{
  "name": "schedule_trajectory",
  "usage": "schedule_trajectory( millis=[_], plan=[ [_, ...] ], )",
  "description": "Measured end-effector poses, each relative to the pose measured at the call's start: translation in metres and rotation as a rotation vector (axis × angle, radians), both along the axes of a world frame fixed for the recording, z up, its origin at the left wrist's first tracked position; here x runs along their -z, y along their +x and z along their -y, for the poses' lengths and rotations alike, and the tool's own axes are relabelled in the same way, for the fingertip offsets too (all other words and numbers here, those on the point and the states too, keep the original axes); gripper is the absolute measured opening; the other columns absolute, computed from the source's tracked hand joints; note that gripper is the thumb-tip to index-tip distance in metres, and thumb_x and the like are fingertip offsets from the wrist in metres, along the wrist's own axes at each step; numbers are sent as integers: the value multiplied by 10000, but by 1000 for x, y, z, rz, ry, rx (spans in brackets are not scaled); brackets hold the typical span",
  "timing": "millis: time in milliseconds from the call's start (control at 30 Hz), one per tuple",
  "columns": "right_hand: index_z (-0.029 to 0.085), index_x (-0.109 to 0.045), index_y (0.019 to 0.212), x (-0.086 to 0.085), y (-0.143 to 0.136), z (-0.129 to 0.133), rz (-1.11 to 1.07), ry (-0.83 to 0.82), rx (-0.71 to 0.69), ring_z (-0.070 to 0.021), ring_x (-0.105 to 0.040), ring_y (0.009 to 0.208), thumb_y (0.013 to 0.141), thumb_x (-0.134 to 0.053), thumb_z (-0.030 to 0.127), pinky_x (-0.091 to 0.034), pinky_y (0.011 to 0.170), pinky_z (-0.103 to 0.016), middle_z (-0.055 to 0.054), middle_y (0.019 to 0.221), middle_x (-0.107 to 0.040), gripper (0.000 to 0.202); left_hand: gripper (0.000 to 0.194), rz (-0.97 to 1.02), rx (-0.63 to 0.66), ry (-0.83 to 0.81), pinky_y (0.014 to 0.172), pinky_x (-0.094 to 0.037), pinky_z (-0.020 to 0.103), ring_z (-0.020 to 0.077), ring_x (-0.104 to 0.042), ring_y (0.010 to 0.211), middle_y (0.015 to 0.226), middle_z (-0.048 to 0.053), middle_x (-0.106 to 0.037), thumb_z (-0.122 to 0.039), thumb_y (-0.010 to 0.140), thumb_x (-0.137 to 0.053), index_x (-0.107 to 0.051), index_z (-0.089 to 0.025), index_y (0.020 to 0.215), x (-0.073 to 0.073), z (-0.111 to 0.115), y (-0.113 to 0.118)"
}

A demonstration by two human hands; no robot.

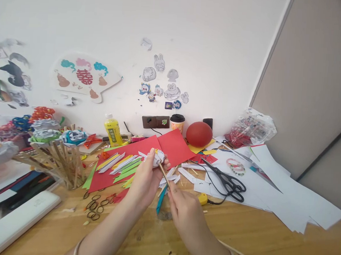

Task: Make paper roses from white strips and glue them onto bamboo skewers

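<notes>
Above the middle of the table, my left hand (148, 174) is closed around a white paper flower (158, 157) with a little yellow in it. A thin wooden stick (164, 175) runs from the flower down to my right hand (184, 205), whose fingers pinch its lower part. The stick's upper end meets the flower, where folds and fingers hide the joint. Folded strips of white, yellow and green paper (129, 170) lie on a red sheet (106, 179) just left of my left hand. Beneath the hands is a folded blue paper strip (161, 200).
Black scissors (225, 181) lie on white paper at the right, near a yellow-handled corded tool (203, 199). A red balloon (199, 134), a lidded cup (177, 124) and a yellow bottle (113, 131) stand behind. Finished paper flowers (74, 137), wooden sticks (67, 163) and rubber bands (93, 207) are left.
</notes>
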State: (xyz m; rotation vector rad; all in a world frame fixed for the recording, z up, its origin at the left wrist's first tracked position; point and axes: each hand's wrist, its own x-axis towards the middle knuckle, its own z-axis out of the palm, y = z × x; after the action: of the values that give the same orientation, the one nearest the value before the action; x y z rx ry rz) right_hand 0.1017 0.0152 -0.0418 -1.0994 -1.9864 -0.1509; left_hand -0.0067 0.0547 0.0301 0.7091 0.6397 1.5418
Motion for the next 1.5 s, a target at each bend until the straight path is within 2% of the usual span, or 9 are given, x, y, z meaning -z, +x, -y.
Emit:
schedule_trajectory(
  millis=[167, 267, 533, 700, 800, 900, 1033, 1233, 1500],
  plan=[
    [37, -574, 1131, 10, -7, 1, 224, 194, 187, -204, -563, 465, 798, -311, -40, -426, 437, -283, -75, 531, -606, 431, 261, 9, 7, -25, 602, -532, 216, 116, -595, 599, 634, 20, -613, -327, 844, -566, -614, -128, 682, -2, 3, 2],
    [12, -596, 1092, 8, -9, 3, 259, 210, 209, -216, -572, 456, 749, -315, -73, -428, 415, -293, -93, 534, -616, 451, 259, 15, 1, -40, 601, -536, 218, 114, -596, 594, 628, 18, -611, -311, 851, -556, -609, -129, 675, -4, 4, 1],
    [82, -566, 1165, 4, -6, 0, -64, -209, -108, -203, -646, 602, 878, -347, 124, -475, 531, -268, -102, 714, -697, 363, 243, 24, -16, -17, 613, -544, 204, 112, -604, 617, 634, 19, -618, -307, 837, -583, -628, -125, 681, -2, 1, 0],
    [86, -548, 1212, 5, -5, 1, -216, -87, -153, -212, -633, 621, 920, -304, 184, -475, 556, -300, -121, 755, -701, 394, 324, 53, 77, 37, 651, -558, 249, 138, -625, 653, 726, 62, -667, -409, 851, -532, -665, -117, 808, -13, 9, -2],
    [140, -547, 1223, -1, -2, 4, -327, -96, -238, -195, -625, 648, 931, -316, 208, -477, 576, -285, -91, 779, -695, 378, 402, 103, 167, 104, 680, -559, 296, 171, -643, 707, 842, 68, -689, -513, 759, -604, -661, -156, 935, -17, 15, -6],
    [149, -579, 1181, -6, 1, 6, -390, -114, -259, -172, -600, 603, 938, -332, 225, -461, 548, -256, -63, 701, -664, 355, 485, 62, 282, 167, 602, -543, 292, 195, -640, 707, 884, 73, -681, -562, 658, -675, -665, -168, 940, -16, 18, -9],
    [151, -543, 1227, -6, 4, 5, -333, -42, -272, -169, -584, 590, 934, -330, 211, -441, 538, -255, -45, 660, -633, 367, 508, 2, 406, 239, 552, -512, 302, 166, -599, 577, 807, 35, -645, -600, 672, -636, -651, -196, 979, -14, 21, -10],
    [150, -542, 1226, -7, 12, 0, -176, 79, -125, -177, -578, 566, 920, -375, 185, -417, 514, -271, -41, 643, -639, 350, 453, -54, 262, 239, 652, -514, 310, 182, -595, 681, 790, 56, -636, -578, 705, -621, -674, -149, 839, -18, 22, -10],
    [96, -552, 1201, -12, 7, 5, -143, 104, -206, -168, -560, 527, 919, -336, 150, -401, 484, -268, -52, 617, -634, 359, 385, 62, 283, 171, 489, -463, 191, 60, -460, 465, 697, 17, -588, -490, 814, -545, -653, -126, 754, -18, 26, -7]
  ],
)
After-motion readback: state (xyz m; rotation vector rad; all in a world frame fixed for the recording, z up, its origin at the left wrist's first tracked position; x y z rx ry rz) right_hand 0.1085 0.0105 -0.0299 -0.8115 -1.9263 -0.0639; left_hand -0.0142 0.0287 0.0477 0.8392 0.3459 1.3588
